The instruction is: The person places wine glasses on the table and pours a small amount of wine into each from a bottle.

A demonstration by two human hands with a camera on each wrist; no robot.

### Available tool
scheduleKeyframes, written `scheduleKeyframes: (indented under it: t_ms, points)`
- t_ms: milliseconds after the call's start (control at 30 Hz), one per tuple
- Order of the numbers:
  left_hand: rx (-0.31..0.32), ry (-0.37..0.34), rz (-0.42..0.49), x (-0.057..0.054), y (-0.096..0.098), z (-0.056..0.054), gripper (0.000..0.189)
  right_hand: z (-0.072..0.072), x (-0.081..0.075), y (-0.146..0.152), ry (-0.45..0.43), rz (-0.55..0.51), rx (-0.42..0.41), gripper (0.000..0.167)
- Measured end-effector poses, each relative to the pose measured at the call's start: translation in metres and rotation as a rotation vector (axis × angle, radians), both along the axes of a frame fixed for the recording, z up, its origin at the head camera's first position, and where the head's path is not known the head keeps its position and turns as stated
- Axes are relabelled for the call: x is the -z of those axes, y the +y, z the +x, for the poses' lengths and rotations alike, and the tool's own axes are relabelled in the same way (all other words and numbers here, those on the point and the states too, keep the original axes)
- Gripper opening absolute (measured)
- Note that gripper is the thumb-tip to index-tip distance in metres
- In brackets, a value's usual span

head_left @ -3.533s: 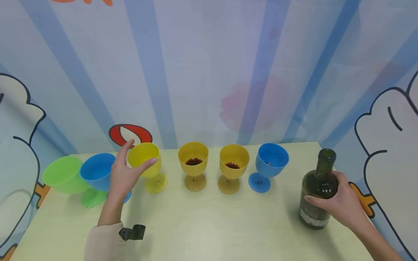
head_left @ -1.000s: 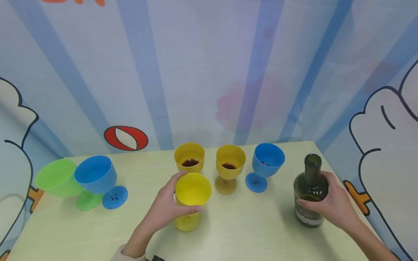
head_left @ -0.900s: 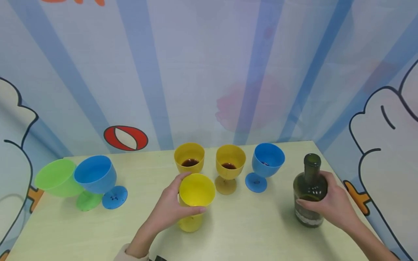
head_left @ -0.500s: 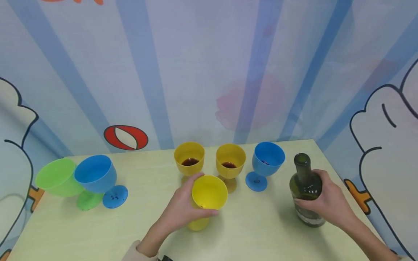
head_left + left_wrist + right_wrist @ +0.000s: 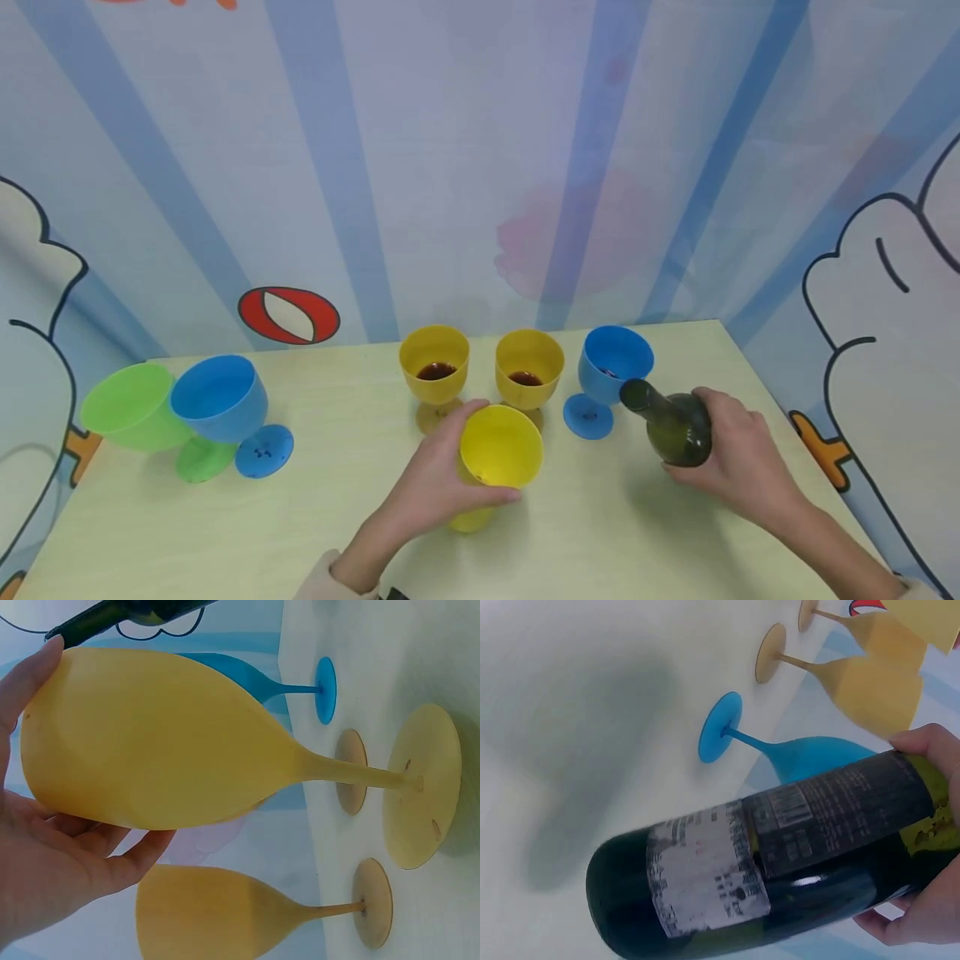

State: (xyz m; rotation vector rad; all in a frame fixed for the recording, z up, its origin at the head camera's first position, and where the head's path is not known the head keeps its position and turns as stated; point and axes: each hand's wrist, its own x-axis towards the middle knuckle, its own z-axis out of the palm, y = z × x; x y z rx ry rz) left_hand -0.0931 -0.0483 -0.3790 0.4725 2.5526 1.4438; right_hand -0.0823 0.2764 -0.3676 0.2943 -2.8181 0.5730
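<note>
My left hand [image 5: 433, 485] grips the bowl of a bright yellow plastic goblet [image 5: 501, 448], thumb on the near side. In the left wrist view the goblet [image 5: 150, 739] shows its stem and round foot close to the tabletop; whether the foot touches is hard to tell. My right hand [image 5: 750, 462] holds a dark green glass wine bottle [image 5: 678, 429] round its body, tilted with the neck toward the yellow goblet. The right wrist view shows the bottle's worn labels and its base [image 5: 622, 892] raised off the table. No liquid is seen leaving the mouth.
Behind stand two darker yellow goblets [image 5: 435, 354] [image 5: 529, 354] with dark liquid and a blue goblet [image 5: 615, 358] with a little dark residue. Another blue goblet [image 5: 221, 404] and a green one [image 5: 138, 408] stand left on the pale table [image 5: 187, 542]. A printed backdrop [image 5: 465, 167] rises behind.
My left hand has taken hold of the yellow goblet and brought it rightward and nearer. My right hand has lifted the bottle from upright and tipped its neck to the left.
</note>
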Motion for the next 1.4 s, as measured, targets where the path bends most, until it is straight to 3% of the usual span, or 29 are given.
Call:
scheduleKeyframes:
  t_ms: [233, 567, 800, 1067, 1400]
  points:
    - [0.041, -0.014, -0.012, -0.003, 0.009, 0.002, 0.093, 0.003, -0.004, -0.013, 0.193, 0.195, -0.084, 0.075]
    - [0.078, 0.021, -0.009, -0.010, 0.018, 0.004, 0.094, 0.007, -0.012, -0.025, 0.258, 0.400, -0.116, 0.087]
    - [0.096, 0.025, -0.027, -0.015, 0.023, 0.006, 0.094, 0.012, -0.015, -0.033, 0.294, 0.434, -0.081, 0.085]
    - [0.094, 0.049, -0.044, -0.013, 0.023, 0.007, 0.094, 0.013, -0.015, -0.034, 0.401, 0.468, -0.113, 0.079]
    - [0.088, 0.033, -0.044, -0.014, 0.024, 0.010, 0.095, 0.014, -0.018, -0.035, 0.400, 0.517, -0.117, 0.085]
